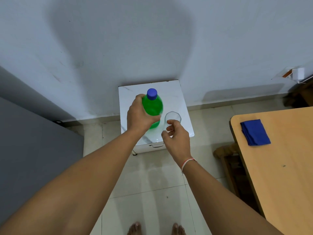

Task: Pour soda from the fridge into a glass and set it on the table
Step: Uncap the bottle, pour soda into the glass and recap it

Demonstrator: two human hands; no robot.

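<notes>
The left hand has its grip wrapped round the capped green soda bottle standing on the small white desk, the right hand loosely curled, empty, beside the empty glass; next, I judge, the blue cap needs unscrewing before pouring.

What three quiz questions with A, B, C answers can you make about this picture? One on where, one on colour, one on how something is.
1. Where does the glass stand?
A. on the wooden table
B. on the white stand
C. on the floor

2. What colour is the bottle's cap?
A. blue
B. red
C. white

3. How is the bottle?
A. lying down
B. open and pouring
C. capped, held by the left hand

Answers: 1 B, the glass sits on the white stand beside the bottle. 2 A, the cap is plainly blue. 3 C, the left hand grips it with the cap on.
</notes>
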